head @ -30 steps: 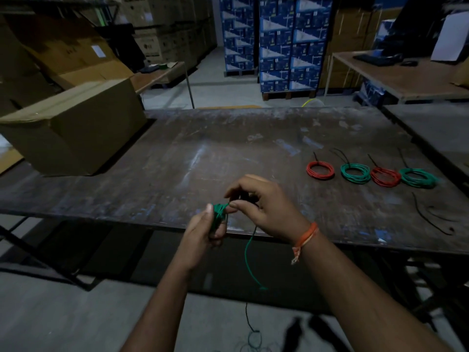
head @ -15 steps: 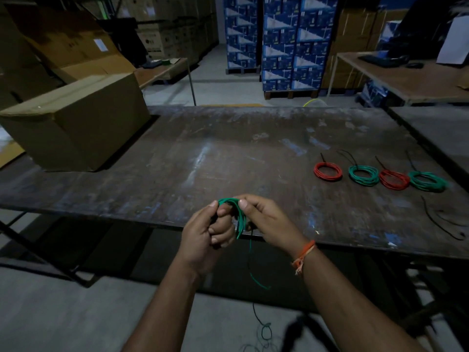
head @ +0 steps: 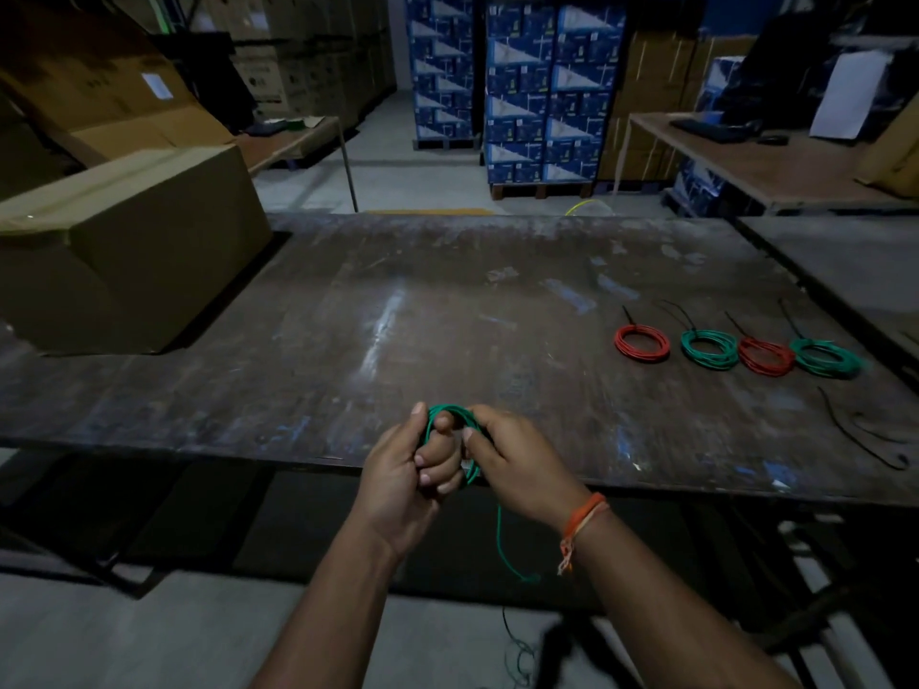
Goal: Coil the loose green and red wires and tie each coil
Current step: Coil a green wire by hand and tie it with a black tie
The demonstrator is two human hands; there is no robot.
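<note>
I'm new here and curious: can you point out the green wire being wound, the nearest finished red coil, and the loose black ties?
green wire (head: 450,412): head view, top of loop.
red coil (head: 642,343): head view, its ring.
black ties (head: 845,430): head view, mid-strand.

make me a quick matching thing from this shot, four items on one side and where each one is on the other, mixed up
Things:
1. green wire being coiled
2. cardboard box
3. leftmost red coil
4. loose black ties

Places:
A. far left of the table
B. held between both hands at the near table edge
C. near right corner of the table, in front of the coils
D. left end of the row of four tied coils

Pairs: 1-B, 2-A, 3-D, 4-C
</note>
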